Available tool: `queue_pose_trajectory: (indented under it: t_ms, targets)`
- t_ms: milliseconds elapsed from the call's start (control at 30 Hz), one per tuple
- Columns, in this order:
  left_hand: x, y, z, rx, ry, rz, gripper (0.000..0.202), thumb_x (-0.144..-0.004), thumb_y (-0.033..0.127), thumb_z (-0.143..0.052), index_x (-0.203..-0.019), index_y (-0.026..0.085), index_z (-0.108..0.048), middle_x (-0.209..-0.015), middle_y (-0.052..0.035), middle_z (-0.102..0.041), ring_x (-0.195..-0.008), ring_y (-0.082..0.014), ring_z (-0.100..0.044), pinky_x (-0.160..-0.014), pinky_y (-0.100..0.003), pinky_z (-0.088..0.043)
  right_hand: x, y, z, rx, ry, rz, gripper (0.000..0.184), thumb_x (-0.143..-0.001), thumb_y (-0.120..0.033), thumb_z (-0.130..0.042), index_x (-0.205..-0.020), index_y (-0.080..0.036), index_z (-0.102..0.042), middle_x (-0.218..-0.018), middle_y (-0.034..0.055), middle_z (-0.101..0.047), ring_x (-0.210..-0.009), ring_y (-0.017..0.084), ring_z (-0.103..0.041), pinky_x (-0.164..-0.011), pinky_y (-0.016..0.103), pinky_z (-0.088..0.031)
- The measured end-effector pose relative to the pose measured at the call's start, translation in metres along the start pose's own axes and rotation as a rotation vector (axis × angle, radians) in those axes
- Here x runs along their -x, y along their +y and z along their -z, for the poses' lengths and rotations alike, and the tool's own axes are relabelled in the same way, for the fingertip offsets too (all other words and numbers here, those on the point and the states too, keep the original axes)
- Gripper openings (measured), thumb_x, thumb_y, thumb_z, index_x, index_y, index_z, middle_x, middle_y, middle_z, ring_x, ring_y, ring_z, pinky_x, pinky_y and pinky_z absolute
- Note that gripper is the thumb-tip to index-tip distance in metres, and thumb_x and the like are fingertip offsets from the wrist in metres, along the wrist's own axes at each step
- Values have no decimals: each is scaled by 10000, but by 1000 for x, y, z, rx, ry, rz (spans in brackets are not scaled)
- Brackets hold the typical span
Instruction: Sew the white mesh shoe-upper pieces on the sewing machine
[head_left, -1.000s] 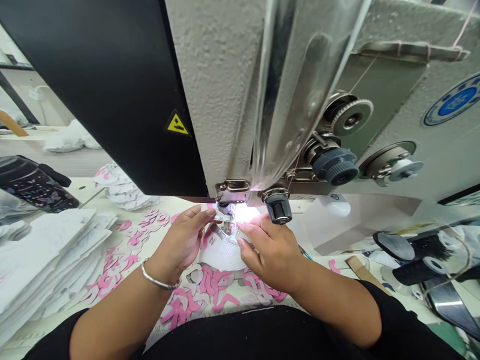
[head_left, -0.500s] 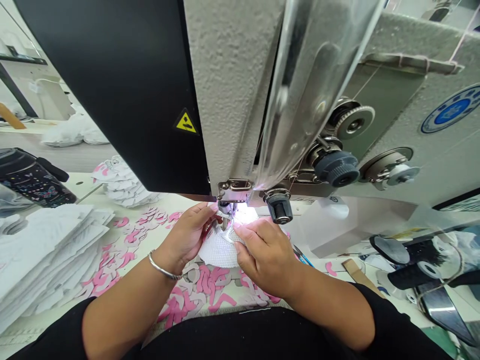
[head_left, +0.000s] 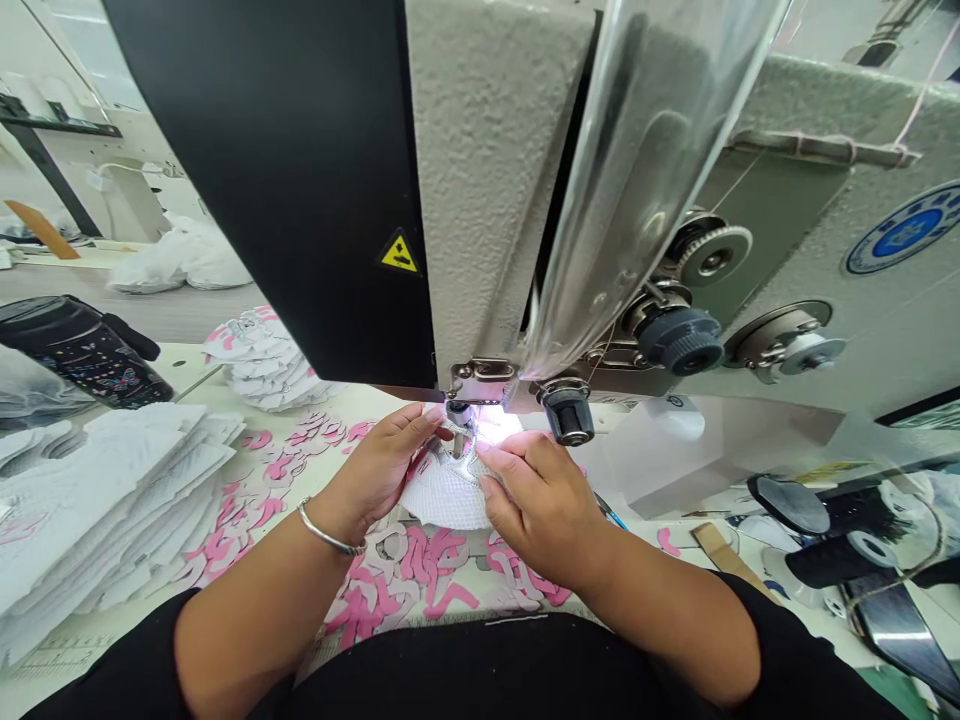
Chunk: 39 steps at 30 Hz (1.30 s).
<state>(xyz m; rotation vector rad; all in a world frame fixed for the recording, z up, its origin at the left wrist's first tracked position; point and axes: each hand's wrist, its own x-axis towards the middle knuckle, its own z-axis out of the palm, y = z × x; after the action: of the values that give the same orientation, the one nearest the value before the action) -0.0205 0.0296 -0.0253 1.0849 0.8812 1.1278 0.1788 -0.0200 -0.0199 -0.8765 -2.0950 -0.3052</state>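
White mesh shoe upper (head_left: 446, 495) on the table (head_left: 172, 365), directly under the presser foot (head_left: 461, 412) of a grey industrial sewing machine (head_left: 495, 150), w/ bright work light on the stitching area. L hand (head_left: 379, 465) on the upper's left side, fingertips gripping the edge right by the foot. R hand (head_left: 544, 500) on the right side, fingers pressing the mesh down just beside the needle area. Hands close together, both clamped on the upper, w/ only the foot area between them. Silver bangle (head_left: 328, 535) on L wrist. Under & around the hands: loose pink-and-white cut pieces (head_left: 420, 570) scattered across the table. To the L: tall stack of white cut panels (head_left: 112, 500), heap of white-and-pink pieces (head_left: 262, 360) behind it, black patterned bottle (head_left: 82, 350) beyond. Behind the R hand: clear plastic sheet (head_left: 712, 450). Far R: black thread spools (head_left: 840, 560), partly blurred. Dark tension knob (head_left: 679, 340) on machine front.
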Motion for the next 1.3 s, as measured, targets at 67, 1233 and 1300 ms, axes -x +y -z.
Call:
queue_pose_trajectory:
  t_ms: [67, 1233, 1300]
  targets:
    - [6, 10, 9, -177, -68, 59, 280, -829, 444, -666, -852, 165, -668, -768, -22, -619, -622, -110, -514, -532, -213, -407, -1, 2, 2, -7, -24, -13, 268, -921, -185, -530, -1147, -109, -653, -928, 107, -665, -904, 229, -603, -877, 419, -532]
    - [60, 3, -1, -332, 97, 125, 262, -795, 413, -703, -859, 200, -563, -691, 40, -503, -587, -88, -458, -545, -208, -399, 7, 89, -2, 28, -522, -657, 262, -966, -278, -423, -1021, -236, -676, -1064, 53, -647, -970, 194, -591, -780, 286, -437]
    - [60, 0, 1, -344, 94, 119, 270, -794, 426, -703, -871, 203, -571, -684, 39, -502, -594, -93, -458, -554, -211, -396, 17, 100, -6, 49, -641, -697, 202, -921, -252, -491, -874, -213, -683, -952, 53, -660, -860, 193, -597, -713, 287, -425]
